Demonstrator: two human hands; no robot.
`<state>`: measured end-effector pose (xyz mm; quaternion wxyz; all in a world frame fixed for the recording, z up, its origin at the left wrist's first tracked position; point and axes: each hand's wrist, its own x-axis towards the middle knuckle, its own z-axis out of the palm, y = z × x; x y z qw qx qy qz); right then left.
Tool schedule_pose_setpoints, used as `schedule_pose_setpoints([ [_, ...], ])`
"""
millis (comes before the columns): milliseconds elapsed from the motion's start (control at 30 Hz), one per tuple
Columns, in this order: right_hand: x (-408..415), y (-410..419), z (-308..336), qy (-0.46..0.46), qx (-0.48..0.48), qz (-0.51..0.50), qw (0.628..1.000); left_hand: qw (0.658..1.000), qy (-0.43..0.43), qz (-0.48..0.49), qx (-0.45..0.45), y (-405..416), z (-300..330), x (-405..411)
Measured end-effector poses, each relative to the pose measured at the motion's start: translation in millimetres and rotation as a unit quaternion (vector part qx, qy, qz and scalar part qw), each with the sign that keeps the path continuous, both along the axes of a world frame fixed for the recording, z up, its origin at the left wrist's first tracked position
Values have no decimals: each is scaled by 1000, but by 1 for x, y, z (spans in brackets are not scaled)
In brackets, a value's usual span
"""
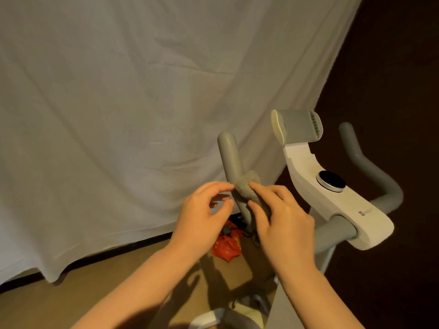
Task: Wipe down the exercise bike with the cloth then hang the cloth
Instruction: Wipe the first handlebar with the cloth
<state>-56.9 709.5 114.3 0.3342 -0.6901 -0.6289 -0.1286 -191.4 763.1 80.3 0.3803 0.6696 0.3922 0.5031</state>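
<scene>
The exercise bike has a white console [344, 205] and grey handlebars. A small grey cloth [248, 186] is draped over the left handlebar [228, 153], partway down the upright grip. My right hand [282, 222] pinches the cloth between thumb and forefinger on its right side. My left hand [199, 217] is beside the bar on the left with its fingers curved; its forefinger tip touches the cloth's edge and its thumb is apart from it. The cloth's lower part is hidden behind my right hand.
A grey device holder [297, 125] and a round black knob [330, 181] sit on the console. The right handlebar [370, 167] curves up at the right. A white sheet [118, 115] hangs behind. A red bag [226, 245] lies on the brown floor below.
</scene>
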Motion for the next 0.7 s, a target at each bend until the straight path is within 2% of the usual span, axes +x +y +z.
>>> schedule_pose_setpoints([
  [200, -17, 35, 4, 8, 23, -12, 1000, 1000, -9, -5, -8, 20, 9, -8],
  [333, 0, 13, 2, 66, -7, -17, 998, 1000, -11, -27, -5, 34, 14, -17],
  [500, -25, 51, 7, 112, 34, -50, 992, 999, -24, -45, -19, 45, 19, -13],
  [633, -15, 20, 3, 80, -19, -58, 995, 998, -10, -61, -4, 52, 19, -24],
  [700, -15, 35, 8, 115, -24, -72, 991, 998, -20, -57, 1, 60, 20, -25],
])
